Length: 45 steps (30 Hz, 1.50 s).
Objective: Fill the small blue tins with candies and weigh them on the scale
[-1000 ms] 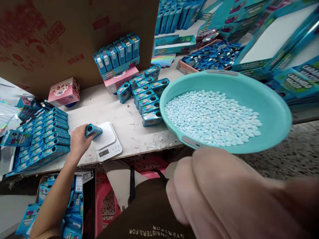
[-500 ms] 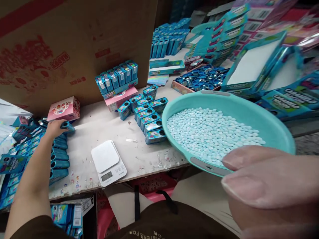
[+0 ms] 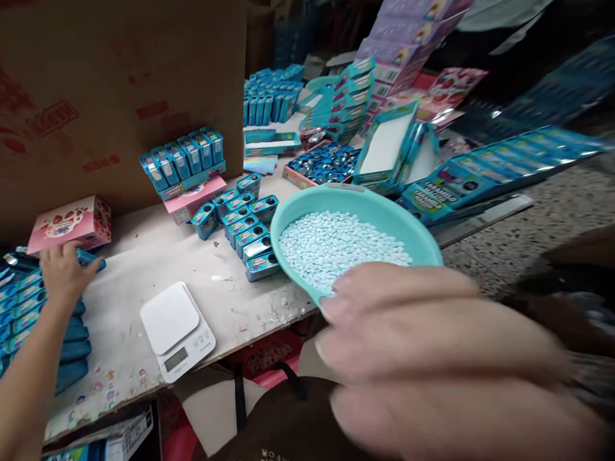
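Note:
My left hand (image 3: pixel 65 275) is at the left of the table by rows of blue tins (image 3: pixel 29 314). Its fingers are spread, thumb apart, and one blue tin (image 3: pixel 91 258) lies beside them. My right hand (image 3: pixel 432 346) looms large and blurred close to the camera. Its fingers are curled and pressed together; whatever they hold is hidden. Behind its fingertips is a turquoise bowl (image 3: pixel 403 224) of small pale-blue candies (image 3: pixel 336 243). Between the hands sits a white kitchen scale (image 3: pixel 175 326) with a bare plate. Open-topped blue tins (image 3: pixel 250 237) stand left of the bowl.
A large cardboard box (image 3: pixel 120 64) walls off the back left. Pink boxes (image 3: pixel 70 224) stand before it, one under a tray of upright tins (image 3: pixel 185 157). Behind the bowl are a box of round lids (image 3: pixel 324 163) and display trays (image 3: pixel 387 141). The table's front edge runs below the scale.
The view has swung right, shifting things leftward in it. My left hand's fingers have spread, with the tin beside them. My right hand reaches further into view and shows more fingers.

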### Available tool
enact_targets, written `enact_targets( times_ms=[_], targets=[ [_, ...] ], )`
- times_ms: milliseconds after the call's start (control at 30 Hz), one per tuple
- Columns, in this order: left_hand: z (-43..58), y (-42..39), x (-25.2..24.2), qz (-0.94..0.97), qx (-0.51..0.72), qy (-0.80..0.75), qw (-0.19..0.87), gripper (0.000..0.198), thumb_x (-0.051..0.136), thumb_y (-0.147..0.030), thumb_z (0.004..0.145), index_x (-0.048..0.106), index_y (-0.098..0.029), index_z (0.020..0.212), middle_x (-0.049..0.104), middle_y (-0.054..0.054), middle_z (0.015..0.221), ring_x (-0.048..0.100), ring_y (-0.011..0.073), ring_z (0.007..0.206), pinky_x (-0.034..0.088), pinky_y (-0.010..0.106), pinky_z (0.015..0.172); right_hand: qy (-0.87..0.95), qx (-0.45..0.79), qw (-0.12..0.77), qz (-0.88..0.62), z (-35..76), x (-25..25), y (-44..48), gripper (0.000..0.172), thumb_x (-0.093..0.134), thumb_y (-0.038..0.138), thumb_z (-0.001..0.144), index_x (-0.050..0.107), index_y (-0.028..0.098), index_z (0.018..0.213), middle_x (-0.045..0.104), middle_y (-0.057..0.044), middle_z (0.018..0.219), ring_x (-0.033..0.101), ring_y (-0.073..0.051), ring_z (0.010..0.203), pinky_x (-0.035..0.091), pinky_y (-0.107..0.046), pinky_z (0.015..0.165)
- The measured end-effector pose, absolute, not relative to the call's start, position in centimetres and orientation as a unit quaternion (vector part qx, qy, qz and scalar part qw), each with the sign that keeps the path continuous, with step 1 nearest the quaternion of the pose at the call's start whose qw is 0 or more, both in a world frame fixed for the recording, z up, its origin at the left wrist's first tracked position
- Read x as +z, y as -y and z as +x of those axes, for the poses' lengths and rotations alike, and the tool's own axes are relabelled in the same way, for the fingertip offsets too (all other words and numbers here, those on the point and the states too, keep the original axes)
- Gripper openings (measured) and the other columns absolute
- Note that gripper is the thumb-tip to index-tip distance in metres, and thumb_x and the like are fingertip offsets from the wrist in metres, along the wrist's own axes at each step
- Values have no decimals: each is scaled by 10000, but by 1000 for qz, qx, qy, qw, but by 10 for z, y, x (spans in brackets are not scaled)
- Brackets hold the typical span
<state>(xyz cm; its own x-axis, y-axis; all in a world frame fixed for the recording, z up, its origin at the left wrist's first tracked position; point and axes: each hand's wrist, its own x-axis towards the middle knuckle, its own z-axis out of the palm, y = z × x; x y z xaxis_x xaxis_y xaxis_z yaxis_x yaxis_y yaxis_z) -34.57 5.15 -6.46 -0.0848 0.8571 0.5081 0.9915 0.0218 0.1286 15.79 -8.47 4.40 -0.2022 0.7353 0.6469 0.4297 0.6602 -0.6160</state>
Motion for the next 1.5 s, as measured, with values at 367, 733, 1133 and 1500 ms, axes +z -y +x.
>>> enact_targets(
  times_ms=[367, 733, 1133, 1500],
  targets=[
    [-8, 0, -135, -704, -382, 577, -160, 554, 724, -367, 700, 445, -245, 1163, 546, 114, 1095, 542, 280, 1051, 451, 449, 901, 767, 97, 434, -462, 240, -27, 39, 233, 443, 166, 889, 630, 229, 1013, 666, -66, 989, 595, -231, 974, 473, -431, 859],
    [-10, 40, -134, -634, -394, 643, -171, 358, 665, -249, 747, 571, -247, 1092, 533, 84, 1095, 561, 211, 1005, 519, 351, 812, 772, 115, 396, -484, 285, -101, 44, 172, 456, 226, 911, 609, 209, 987, 667, -88, 966, 598, -247, 953, 474, -415, 838],
    [-156, 125, -87, -423, -462, 774, -91, 524, 732, -429, 635, 581, -177, 1069, 651, 41, 939, 642, 185, 838, 520, 328, 816, 804, 47, 375, -459, 283, -113, 48, 195, 458, 249, 915, 637, 176, 943, 677, -98, 924, 613, -233, 905, 461, -363, 812],
    [-169, 141, -115, -444, -452, 766, -109, 739, 778, -407, 595, 478, -227, 1245, 527, 118, 1287, 519, 263, 1184, 445, 417, 966, 816, 5, 344, -465, 282, -123, 50, 227, 458, 275, 912, 657, 169, 887, 682, -103, 903, 619, -233, 856, 463, -351, 782]
  ],
)
